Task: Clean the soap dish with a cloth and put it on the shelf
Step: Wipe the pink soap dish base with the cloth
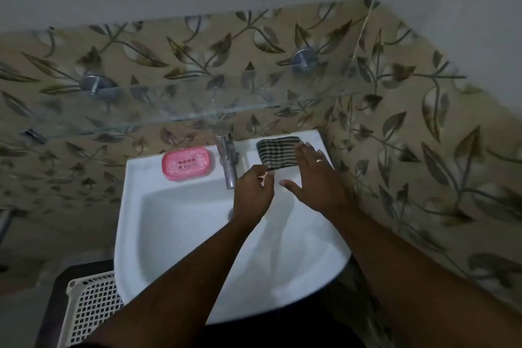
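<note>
- Risk: the striped cloth [275,151] lies on the rear right ledge of the washbasin [169,234], close to the bowl. A loose pull could drop it into the bowl.
- Risk: the pink soap dish [186,162] sits on the rear left ledge, across the tap [227,161] from both hands. In reaching over, a forearm could catch the tap or nudge the dish off the ledge.
- Risk: the glass shelf [169,110] overhangs the back of the basin and its clear front edge is hard to judge. A dish lifted too steeply could strike it, and a damp dish might slide on the glass.
- Left hand [252,192]: back upward, fingers curled at the cloth's near left corner. Cannot tell whether it has pinched the corner; the spot is blurred.
- Right hand [316,175]: palm down, fingers straight and spread, fingertips on the cloth's right edge, thumb out to the left. It grips nothing.
- Both forearms reach in over the bowl.
- Dish untouched; wiping judged not yet begun.
</note>
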